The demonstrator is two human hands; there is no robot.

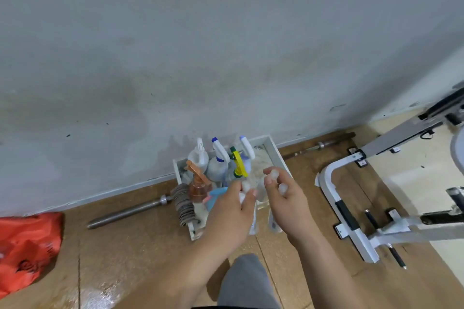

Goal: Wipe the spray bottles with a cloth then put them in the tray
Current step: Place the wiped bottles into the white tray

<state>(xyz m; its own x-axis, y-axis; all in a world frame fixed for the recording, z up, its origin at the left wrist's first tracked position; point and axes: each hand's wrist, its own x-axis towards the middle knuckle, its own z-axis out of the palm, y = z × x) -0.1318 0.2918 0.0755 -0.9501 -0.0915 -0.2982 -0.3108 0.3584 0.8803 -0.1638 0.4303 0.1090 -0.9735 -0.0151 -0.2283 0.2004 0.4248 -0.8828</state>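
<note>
The left hand (232, 211) is curled round a white bottle (253, 221). Thumb and fingertips close on its upper part and the pale body hangs out below the palm. Its head is hidden, so a trigger cannot be confirmed. It is held off the floor, probably so that its sides can be reached for wiping or so that it can be lowered in. The right hand (285, 195) sits just beside the left, fingers bent inward and thumb near the forefinger. No cloth shows plainly, so it cannot be told whether this hand pinches one or holds nothing.

Just beyond both hands the white tray (279, 155) stands against the wall. Upright inside it, beyond the left fingertips, are a copper-trigger bottle (198, 185), a white-trigger bottle (198, 155), a blue-trigger bottle (218, 158), a yellow-and-green-trigger bottle (238, 164) and a blue-tipped bottle (247, 149). They crowd the left hand's side and leave bare floor beyond the right fingertips, likely the spot for the held bottle. A light-blue thing (216, 195) beside the left fingers is too hidden to name.

Left of the left hand, rusty weight plates (183, 204) sit on a barbell (125, 213), touching the tray's side. A white gym frame (331, 183) lies to the right of the right hand.
</note>
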